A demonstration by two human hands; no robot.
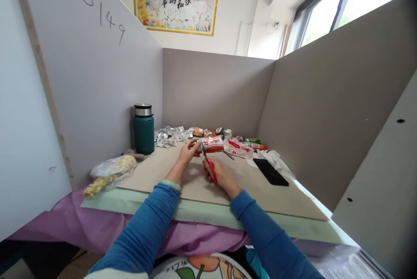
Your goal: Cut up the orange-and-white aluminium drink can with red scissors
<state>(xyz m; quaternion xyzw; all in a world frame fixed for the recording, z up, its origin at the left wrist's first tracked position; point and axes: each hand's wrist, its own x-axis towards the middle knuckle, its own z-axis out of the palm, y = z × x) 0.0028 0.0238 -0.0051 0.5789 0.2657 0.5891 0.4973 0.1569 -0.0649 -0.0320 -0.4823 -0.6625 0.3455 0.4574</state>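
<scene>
My left hand (190, 150) grips the left end of an orange-and-white drink can (213, 144) with red lettering, held on its side above the board. Whether the can is whole or partly cut, I cannot tell. In my right hand (219, 174) are scissors (211, 169) with red handles, and my fingers close around the loops. The blades point up and away, against the left part of the can. Just right of the can is a white-and-red package (239, 148), with a thin dark tool (229, 155) in front of it.
A green bottle (143, 133) stands at left, near crumpled silvery sheets (167, 135). Several cans and can pieces (197, 131) line the back. A black phone (270, 172) and white tissue (276, 162) lie right. Plastic bags (112, 167) sit front left. Partition walls (218, 92) enclose the board (260, 198).
</scene>
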